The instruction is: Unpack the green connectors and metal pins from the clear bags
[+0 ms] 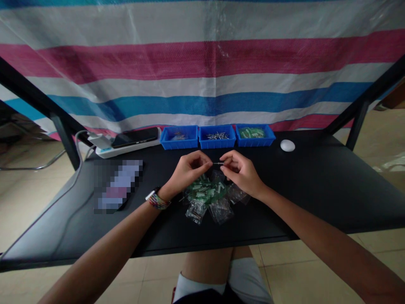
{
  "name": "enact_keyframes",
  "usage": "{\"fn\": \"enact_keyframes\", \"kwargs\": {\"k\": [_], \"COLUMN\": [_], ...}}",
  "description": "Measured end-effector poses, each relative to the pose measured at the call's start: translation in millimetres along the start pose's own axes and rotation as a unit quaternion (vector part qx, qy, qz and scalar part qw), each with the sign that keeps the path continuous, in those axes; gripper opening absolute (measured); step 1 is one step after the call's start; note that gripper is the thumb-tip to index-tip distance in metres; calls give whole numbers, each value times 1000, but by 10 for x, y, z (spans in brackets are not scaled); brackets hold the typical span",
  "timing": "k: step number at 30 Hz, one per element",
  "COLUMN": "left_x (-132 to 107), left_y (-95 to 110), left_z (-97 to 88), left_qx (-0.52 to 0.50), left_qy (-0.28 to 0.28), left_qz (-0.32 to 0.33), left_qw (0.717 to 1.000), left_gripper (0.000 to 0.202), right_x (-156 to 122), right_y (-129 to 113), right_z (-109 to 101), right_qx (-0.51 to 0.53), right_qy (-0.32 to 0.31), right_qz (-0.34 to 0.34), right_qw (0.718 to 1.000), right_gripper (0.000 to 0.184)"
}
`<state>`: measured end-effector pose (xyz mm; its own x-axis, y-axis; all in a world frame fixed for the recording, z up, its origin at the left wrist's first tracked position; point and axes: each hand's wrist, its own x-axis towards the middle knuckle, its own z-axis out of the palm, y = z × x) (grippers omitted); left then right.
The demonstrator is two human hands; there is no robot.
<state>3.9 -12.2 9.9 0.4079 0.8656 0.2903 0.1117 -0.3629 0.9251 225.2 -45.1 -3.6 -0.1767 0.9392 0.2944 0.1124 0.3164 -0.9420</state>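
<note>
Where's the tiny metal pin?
In the head view, the pin is between the left hand and right hand, near the centre, in front of the middle blue bin.

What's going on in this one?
Someone's left hand and right hand hold a thin metal pin between them, level. Near the hands, a heap of green pieces and clear bags lies on the black table. Beyond stand three blue bins; the middle one holds loose metal pieces.
</note>
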Motion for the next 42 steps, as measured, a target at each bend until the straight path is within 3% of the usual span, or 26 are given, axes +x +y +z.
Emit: {"fn": "enact_keyframes", "kwargs": {"k": [7,13,18,22,25,28,30,34,36,39,41,42], "left_x": [-3,-9,-11,-13,-21,-24,-21,-19,-21,-23,-23,-23], "left_y": [1,-20,-16,4,17,17,12,10,12,13,13,15], "left_z": [10,6,16,26,30,29,25,5,-8,-24,-28,-27], "left_qx": [5,-9,-20,-38,-39,-38,-41,-38,-34,-34,-36,-36], "left_qy": [28,20,2,-6,-17,-29,-36,-42,-40,-37,-38,-39], "left_qz": [1,-1,-3,0,-1,-4,-4,-5,-7,-3,-1,-2], "left_qw": [1000,1000,1000,999,999,999,999,998,999,999,999,999], "left_gripper": [21,20,23,24,20,19,19,20,19,18,18,18], "right_x": [21,23,30,87,185,330,439,601,610,539,465,428], "right_y": [-53,-42,-5,-109,-229,-250,-191,-25,21,46,62,72], "right_z": [-40,-7,1,-184,-424,-569,-567,-475,-489,-651,-833,-934], "right_qx": [52,70,57,-75,-215,-265,-274,-311,-329,-314,-274,-258], "right_qy": [17,-11,2,120,252,305,280,124,111,148,98,35], "right_qz": [29,52,44,-51,-152,-197,-199,-146,-126,-95,-38,0], "right_qw": [998,996,997,989,931,893,898,931,929,933,956,966], "right_gripper": [24,30,29,20,15,20,22,24,21,20,19,19]}}
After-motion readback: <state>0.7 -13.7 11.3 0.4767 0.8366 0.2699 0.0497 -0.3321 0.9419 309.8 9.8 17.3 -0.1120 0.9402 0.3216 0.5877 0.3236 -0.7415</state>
